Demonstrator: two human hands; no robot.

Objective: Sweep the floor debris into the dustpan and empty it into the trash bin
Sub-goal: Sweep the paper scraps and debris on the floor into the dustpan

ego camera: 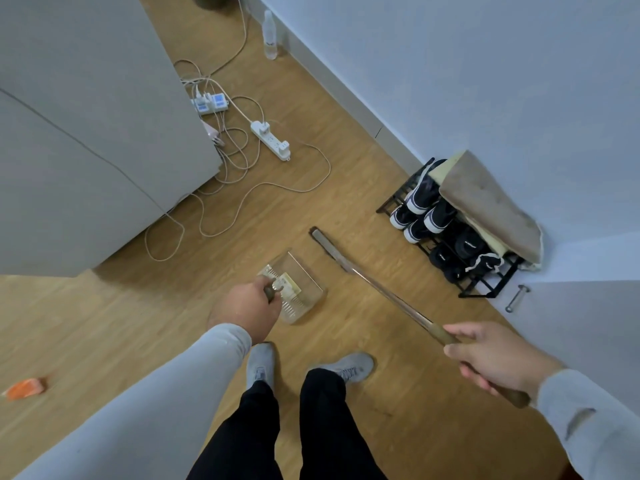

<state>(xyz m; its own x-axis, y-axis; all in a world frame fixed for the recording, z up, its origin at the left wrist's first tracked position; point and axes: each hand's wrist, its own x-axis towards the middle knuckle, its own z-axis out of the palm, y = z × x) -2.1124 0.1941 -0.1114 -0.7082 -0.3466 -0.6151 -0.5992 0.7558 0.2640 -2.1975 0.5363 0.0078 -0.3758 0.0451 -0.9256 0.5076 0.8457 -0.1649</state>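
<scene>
On wood-look floor, left hand grips dustpan; right hand grips broom.

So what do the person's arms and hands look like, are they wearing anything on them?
Both arms wear long, plain light grey sleeves ending at the wrists. The left hand and right hand are bare: no gloves, rings or watch visible.

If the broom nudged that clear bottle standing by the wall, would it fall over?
Probably. The bottle stands upright, tall and narrow, so it looks apt to tip. It seems to be thin clear plastic, likely light; once down it would probably roll on the smooth wood floor.
</scene>
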